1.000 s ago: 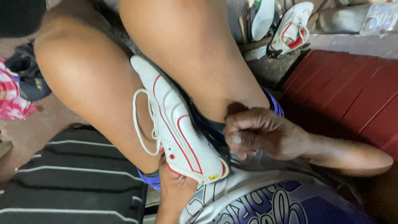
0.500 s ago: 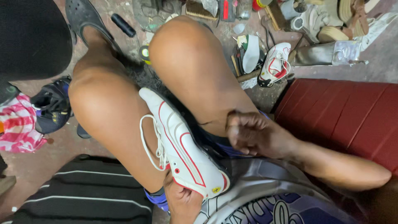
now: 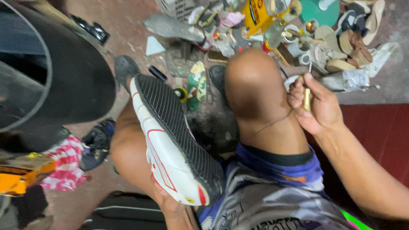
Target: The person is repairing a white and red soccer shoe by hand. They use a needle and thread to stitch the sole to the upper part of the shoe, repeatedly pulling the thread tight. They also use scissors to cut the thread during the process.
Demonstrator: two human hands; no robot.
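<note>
A white sneaker with red lines (image 3: pixel 164 157) lies tilted on my left thigh, its black ribbed sole (image 3: pixel 179 127) turned upward. My left hand (image 3: pixel 168 205) cups it from below near the toe, mostly hidden under the shoe. My right hand (image 3: pixel 317 106) is raised beside my right knee (image 3: pixel 251 85) and pinches a small brass-handled tool (image 3: pixel 306 98). A thin thread (image 3: pixel 268 125) runs from that hand across the knee toward the shoe.
The floor ahead is littered with shoes, soles (image 3: pixel 345 47), a yellow can (image 3: pixel 260 17) and small scraps. A large black round object (image 3: pixel 55 81) stands at the left, a pink-striped cloth (image 3: pixel 64 166) below it. A red surface (image 3: pixel 383 132) lies at the right.
The sneaker has been flipped so its sole faces up. My right hand rose from my lap to beside the knee, now holding the tool with thread drawn out. The view tilted forward.
</note>
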